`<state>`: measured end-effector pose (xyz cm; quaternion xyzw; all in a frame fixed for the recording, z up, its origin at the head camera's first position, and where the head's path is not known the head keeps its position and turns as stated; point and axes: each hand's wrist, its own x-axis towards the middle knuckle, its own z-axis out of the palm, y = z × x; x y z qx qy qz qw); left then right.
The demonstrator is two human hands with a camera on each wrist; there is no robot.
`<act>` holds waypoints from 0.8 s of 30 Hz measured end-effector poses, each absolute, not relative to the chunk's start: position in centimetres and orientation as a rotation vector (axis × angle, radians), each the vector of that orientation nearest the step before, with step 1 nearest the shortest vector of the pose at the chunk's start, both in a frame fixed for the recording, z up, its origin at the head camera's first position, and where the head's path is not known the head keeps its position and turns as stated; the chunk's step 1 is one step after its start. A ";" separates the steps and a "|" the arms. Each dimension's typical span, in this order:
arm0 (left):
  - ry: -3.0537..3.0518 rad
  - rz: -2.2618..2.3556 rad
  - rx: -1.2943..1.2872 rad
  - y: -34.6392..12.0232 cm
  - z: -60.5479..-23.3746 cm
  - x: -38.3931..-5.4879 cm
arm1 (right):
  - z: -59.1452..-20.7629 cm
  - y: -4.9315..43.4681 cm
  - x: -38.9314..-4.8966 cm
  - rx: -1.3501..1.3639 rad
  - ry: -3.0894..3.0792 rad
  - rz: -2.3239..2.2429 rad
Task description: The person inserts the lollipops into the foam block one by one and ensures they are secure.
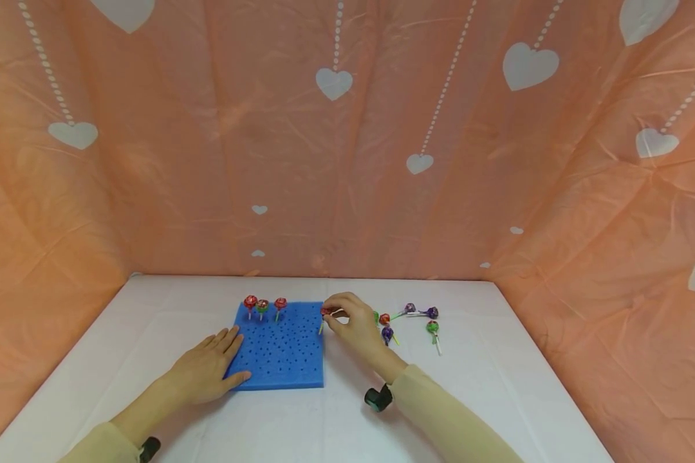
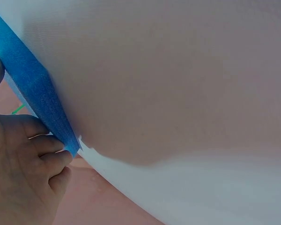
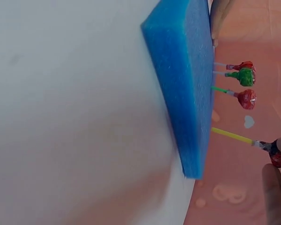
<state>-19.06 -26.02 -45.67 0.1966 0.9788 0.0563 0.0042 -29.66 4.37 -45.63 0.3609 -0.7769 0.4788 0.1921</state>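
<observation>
A blue foam board point(image 1: 284, 350) dotted with small holes lies on the table. My left hand point(image 1: 205, 370) rests along its left edge, fingers extended, thumb near the front corner; the left wrist view shows the fingers point(image 2: 51, 154) against the board's side. At the right edge, my right hand point(image 1: 353, 325) pinches the head of a lollipop point(image 3: 234, 136) with a dark red wrapper and yellow stick. The stick points down and its tip meets the board; how deep it sits cannot be told. Two red lollipops point(image 1: 280, 303) and a green-and-red lollipop point(image 1: 262, 306) stand upright at the back left.
Right of the board several wrapped lollipops lie loose: a purple one point(image 1: 432, 312), a green one point(image 1: 432, 326), a red one point(image 1: 385, 318) and others, some partly behind my right hand. The white table point(image 1: 469, 399) meets an orange curtain point(image 1: 301, 161) with hearts.
</observation>
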 end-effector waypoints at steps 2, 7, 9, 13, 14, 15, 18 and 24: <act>3.070 0.172 0.621 -26.0 -45.7 -19.1 | -45.7 3.9 -29.7 1.004 -2.195 1.355; 3.080 0.169 0.631 -26.2 -45.9 -19.2 | -46.0 2.9 -29.9 1.003 -2.189 1.380; 3.082 0.166 0.629 -26.2 -46.0 -19.3 | -46.1 2.5 -29.9 1.001 -2.187 1.389; 3.079 0.154 0.621 -26.3 -46.1 -19.4 | -46.2 1.6 -30.1 0.997 -2.180 1.417; 3.078 0.152 0.619 -26.3 -46.1 -19.4 | -46.2 1.4 -30.1 0.992 -2.177 1.427; 3.078 0.152 0.618 -26.3 -46.1 -19.4 | -46.2 1.2 -30.2 0.986 -2.177 1.437; 3.071 0.157 0.612 -26.2 -46.1 -19.4 | -46.3 0.6 -30.3 0.949 -2.189 1.454; 3.072 0.161 0.617 -26.3 -46.1 -19.3 | -46.7 -0.6 -30.8 0.894 -2.183 1.495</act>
